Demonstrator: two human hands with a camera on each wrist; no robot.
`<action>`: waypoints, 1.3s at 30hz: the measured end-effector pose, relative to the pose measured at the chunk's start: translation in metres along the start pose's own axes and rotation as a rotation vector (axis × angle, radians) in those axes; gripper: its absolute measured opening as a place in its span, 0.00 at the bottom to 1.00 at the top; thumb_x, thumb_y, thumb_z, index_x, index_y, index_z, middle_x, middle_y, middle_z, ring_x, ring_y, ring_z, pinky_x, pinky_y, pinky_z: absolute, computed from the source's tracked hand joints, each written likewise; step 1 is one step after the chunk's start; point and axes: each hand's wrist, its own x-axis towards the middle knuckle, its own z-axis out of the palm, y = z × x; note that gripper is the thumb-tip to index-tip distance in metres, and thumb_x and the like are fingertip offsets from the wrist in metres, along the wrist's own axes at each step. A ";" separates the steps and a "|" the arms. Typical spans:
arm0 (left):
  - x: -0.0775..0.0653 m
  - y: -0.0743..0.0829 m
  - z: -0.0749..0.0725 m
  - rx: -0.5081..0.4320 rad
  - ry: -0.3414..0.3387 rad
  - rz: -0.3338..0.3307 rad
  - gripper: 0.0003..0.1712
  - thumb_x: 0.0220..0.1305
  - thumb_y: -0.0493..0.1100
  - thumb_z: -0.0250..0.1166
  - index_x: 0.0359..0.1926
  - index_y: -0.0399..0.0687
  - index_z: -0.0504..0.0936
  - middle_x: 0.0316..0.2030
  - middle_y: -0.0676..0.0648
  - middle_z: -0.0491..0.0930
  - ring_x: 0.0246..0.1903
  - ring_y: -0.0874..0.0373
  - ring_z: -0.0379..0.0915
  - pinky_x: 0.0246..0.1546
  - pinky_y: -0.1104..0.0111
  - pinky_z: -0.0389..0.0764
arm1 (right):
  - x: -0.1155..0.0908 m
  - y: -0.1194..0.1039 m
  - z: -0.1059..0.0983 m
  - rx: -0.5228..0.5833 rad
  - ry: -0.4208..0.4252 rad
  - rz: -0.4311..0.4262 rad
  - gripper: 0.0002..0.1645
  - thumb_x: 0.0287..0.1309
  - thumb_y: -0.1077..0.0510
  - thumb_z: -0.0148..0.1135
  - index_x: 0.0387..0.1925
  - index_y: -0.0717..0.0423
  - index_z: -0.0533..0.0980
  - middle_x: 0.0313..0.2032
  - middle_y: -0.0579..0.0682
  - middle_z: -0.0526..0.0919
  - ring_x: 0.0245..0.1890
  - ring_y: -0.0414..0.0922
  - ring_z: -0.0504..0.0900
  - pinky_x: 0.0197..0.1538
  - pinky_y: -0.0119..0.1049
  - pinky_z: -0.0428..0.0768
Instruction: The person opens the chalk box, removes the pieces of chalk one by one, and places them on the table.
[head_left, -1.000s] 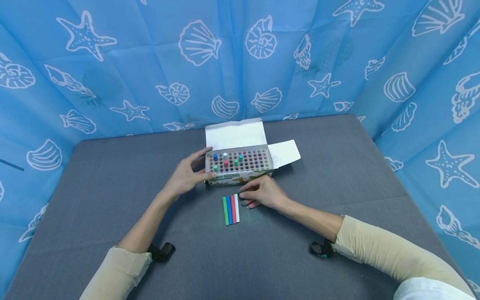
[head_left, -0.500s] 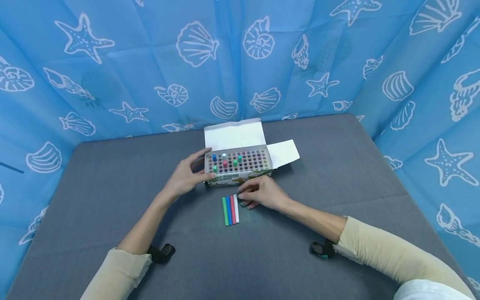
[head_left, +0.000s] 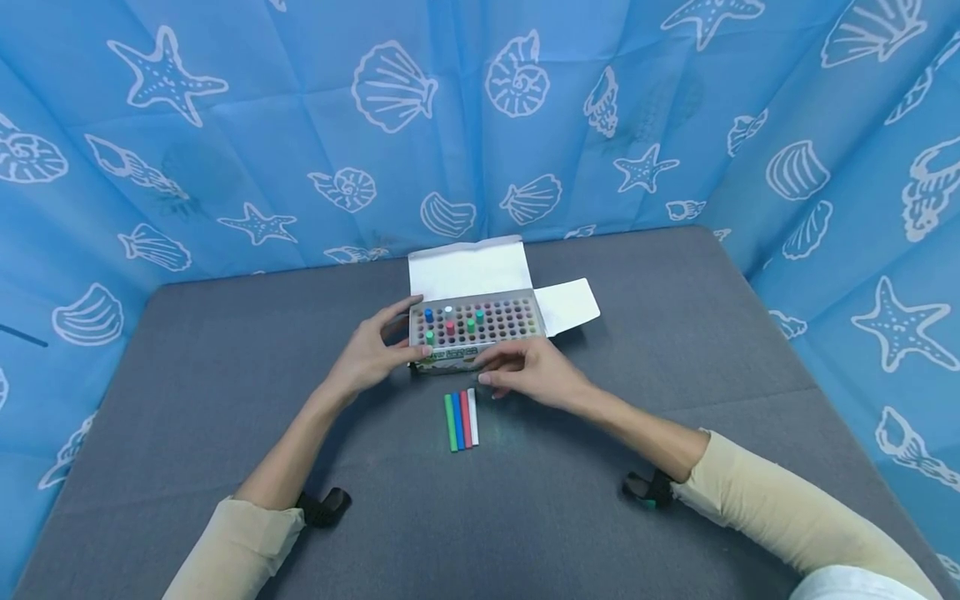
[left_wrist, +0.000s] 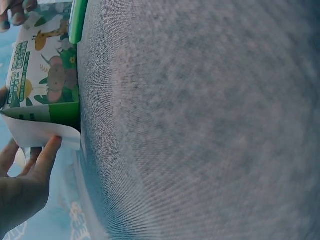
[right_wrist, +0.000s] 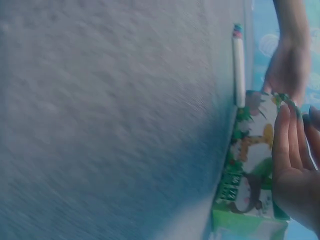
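Note:
An opened chalk box [head_left: 448, 365] with animal prints stands mid-table. Its holed top [head_left: 517, 317] has several chalk sticks poking up, blue, white, red and green, mostly on its left half. My left hand [head_left: 367, 354] holds the box's left end, thumb at the front corner and index finger at the back one. In the left wrist view, fingers touch the white end flap [left_wrist: 42, 134]. A green chalk [head_left: 451, 423], blue chalk [head_left: 458, 422], red chalk [head_left: 466, 419] and white chalk [head_left: 472, 417] lie side by side before the box. My right hand [head_left: 536, 371] hovers past the white one, fingers loosely bent, nothing seen in them.
The white lid [head_left: 471, 271] is folded back behind the box, and a side flap [head_left: 567, 307] sticks out to the right. A grey cloth [head_left: 187, 400] covers the table. Behind it hangs a blue curtain [head_left: 300, 125] with shell prints.
My right hand has risen from the white chalk's top end and moved back toward the box front. The left hand keeps its place, and the row of chalks lies as before.

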 end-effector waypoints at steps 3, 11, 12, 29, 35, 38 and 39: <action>0.000 0.000 0.000 0.003 0.001 -0.001 0.46 0.60 0.43 0.74 0.75 0.60 0.62 0.76 0.42 0.50 0.73 0.40 0.51 0.68 0.52 0.69 | 0.001 -0.005 -0.005 -0.042 0.018 -0.020 0.14 0.63 0.63 0.66 0.49 0.65 0.82 0.41 0.57 0.86 0.36 0.57 0.87 0.41 0.53 0.88; -0.001 0.000 -0.001 0.008 0.002 -0.003 0.46 0.60 0.43 0.73 0.76 0.60 0.61 0.76 0.42 0.49 0.73 0.39 0.49 0.69 0.51 0.68 | 0.007 -0.017 -0.019 -0.110 0.077 -0.058 0.12 0.63 0.63 0.66 0.48 0.60 0.83 0.39 0.55 0.86 0.34 0.53 0.86 0.41 0.56 0.86; -0.001 -0.001 -0.001 0.006 0.002 -0.002 0.46 0.60 0.43 0.73 0.76 0.60 0.61 0.76 0.42 0.49 0.73 0.40 0.49 0.69 0.51 0.68 | 0.008 -0.018 -0.021 -0.126 0.087 -0.065 0.12 0.63 0.63 0.66 0.48 0.59 0.83 0.38 0.54 0.86 0.33 0.53 0.85 0.40 0.56 0.86; 0.002 -0.001 0.000 -0.013 -0.004 -0.002 0.46 0.60 0.42 0.74 0.75 0.60 0.61 0.76 0.43 0.51 0.73 0.42 0.50 0.69 0.53 0.67 | 0.033 -0.019 -0.043 -0.251 0.210 -0.059 0.13 0.64 0.62 0.65 0.49 0.59 0.83 0.40 0.55 0.86 0.37 0.50 0.86 0.40 0.42 0.87; 0.002 -0.001 0.000 -0.001 0.003 -0.016 0.46 0.60 0.42 0.74 0.76 0.61 0.61 0.76 0.42 0.51 0.73 0.41 0.50 0.69 0.52 0.68 | 0.040 -0.019 -0.042 -0.333 0.238 -0.031 0.13 0.63 0.62 0.66 0.49 0.57 0.83 0.41 0.53 0.87 0.40 0.46 0.85 0.43 0.41 0.86; 0.001 0.002 0.000 0.000 0.000 -0.029 0.47 0.60 0.40 0.73 0.76 0.60 0.60 0.76 0.42 0.50 0.73 0.41 0.50 0.69 0.52 0.67 | 0.044 -0.019 -0.042 -0.384 0.232 -0.027 0.13 0.63 0.62 0.67 0.49 0.56 0.84 0.41 0.51 0.87 0.42 0.45 0.85 0.46 0.40 0.86; 0.001 0.004 0.000 -0.001 -0.001 -0.033 0.47 0.61 0.40 0.73 0.76 0.59 0.60 0.76 0.42 0.50 0.73 0.40 0.49 0.69 0.51 0.67 | 0.045 -0.019 -0.042 -0.390 0.224 -0.023 0.13 0.63 0.62 0.67 0.50 0.56 0.84 0.41 0.51 0.87 0.42 0.45 0.85 0.46 0.40 0.86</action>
